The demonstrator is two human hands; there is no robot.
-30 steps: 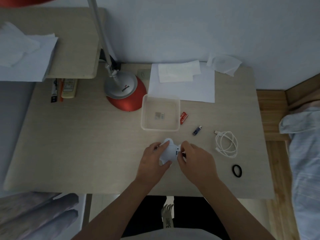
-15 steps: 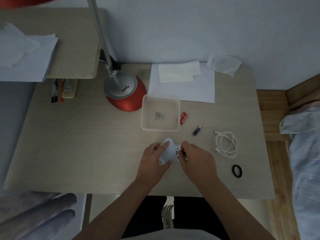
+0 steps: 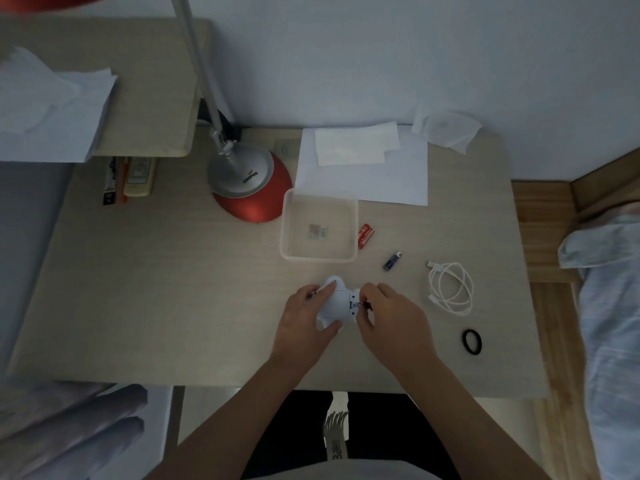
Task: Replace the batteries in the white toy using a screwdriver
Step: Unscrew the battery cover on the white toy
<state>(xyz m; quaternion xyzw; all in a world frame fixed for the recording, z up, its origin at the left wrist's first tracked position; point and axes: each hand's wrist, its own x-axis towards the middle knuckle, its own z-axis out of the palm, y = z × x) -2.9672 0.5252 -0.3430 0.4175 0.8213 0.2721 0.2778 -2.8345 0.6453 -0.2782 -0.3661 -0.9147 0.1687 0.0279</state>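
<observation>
While the left hand (image 3: 303, 322) grips the white toy (image 3: 335, 304), the right hand (image 3: 393, 323) pinches a small screwdriver (image 3: 366, 304) against its side.

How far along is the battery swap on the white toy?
Done: unclear; a blue battery and red batteries lie loose on the desk. In hand: left hand holds the toy, right hand holds a screwdriver at its edge. Left: the screwing; opening or closing, I can't tell.
</observation>
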